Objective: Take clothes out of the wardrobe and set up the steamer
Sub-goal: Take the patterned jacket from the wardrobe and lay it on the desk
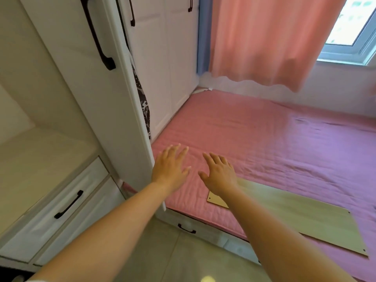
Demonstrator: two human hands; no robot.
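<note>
Hovering: left hand (169, 169), right hand (219, 176), empty, over bed (264, 143).

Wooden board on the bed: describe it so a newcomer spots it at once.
Start at the pink quilted bed cover filling the right of the view. On its near edge, just beyond the right hand, lies a flat pale wooden rectangular board. It is the only loose thing lying on the cover, with small holes near its corners.

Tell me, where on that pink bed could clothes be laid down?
Most of the pink bed cover is bare, from the wardrobe doors across to the curtain. The near right corner is taken by a pale wooden board; both open hands, left hand and right hand, hover near the front edge.
</note>
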